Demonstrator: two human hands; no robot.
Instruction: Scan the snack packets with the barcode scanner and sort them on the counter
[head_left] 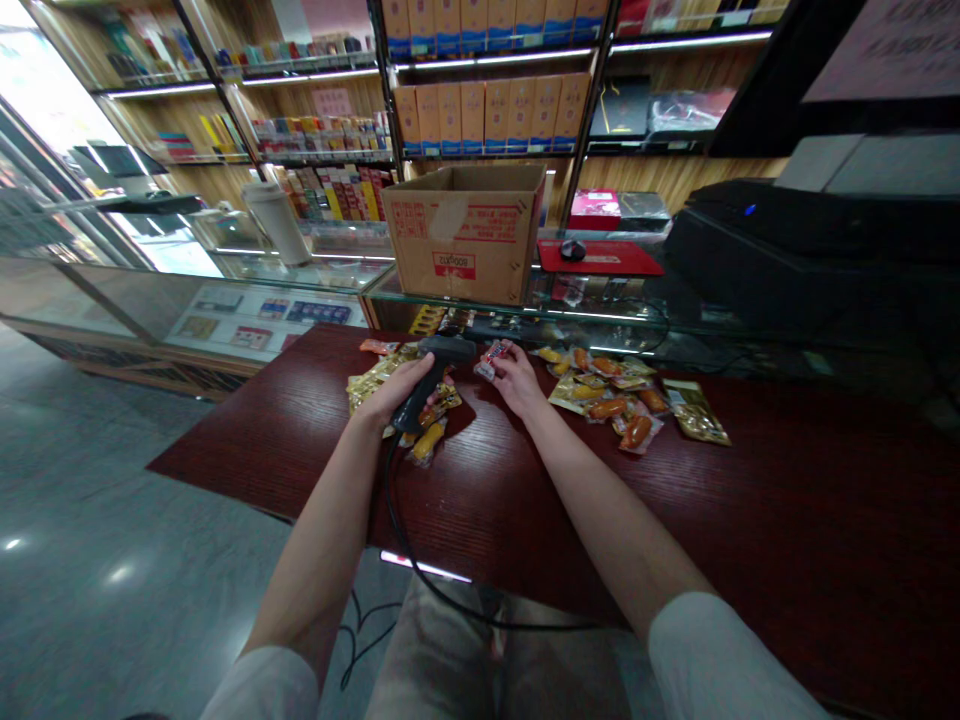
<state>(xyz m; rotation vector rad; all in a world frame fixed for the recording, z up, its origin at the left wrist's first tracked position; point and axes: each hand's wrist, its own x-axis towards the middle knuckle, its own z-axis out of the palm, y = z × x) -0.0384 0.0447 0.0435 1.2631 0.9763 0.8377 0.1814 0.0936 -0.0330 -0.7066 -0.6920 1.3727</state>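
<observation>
My left hand (pixel 405 388) is wrapped round the handle of a black barcode scanner (pixel 442 350), whose head points right. Between the fingers of my right hand (pixel 516 380) is a small red and clear snack packet (pixel 492 358), held just in front of the scanner. Beneath my left hand lies a pile of gold snack packets (pixel 362 388), with a yellow wrapped snack (pixel 429 440) at its near edge. To the right of my right hand, wrapped sausages (pixel 609 408) and gold packets spread over the dark wooden table (pixel 495 500). One flat gold pouch (pixel 696 412) lies at that pile's right end.
An open cardboard box (pixel 465 245) stands on the glass counter behind the table. Right of it are a red mat (pixel 622 262) with a mouse (pixel 573 250) and a black machine (pixel 817 250). The scanner's cable (pixel 401 535) hangs over the table's front edge towards my lap.
</observation>
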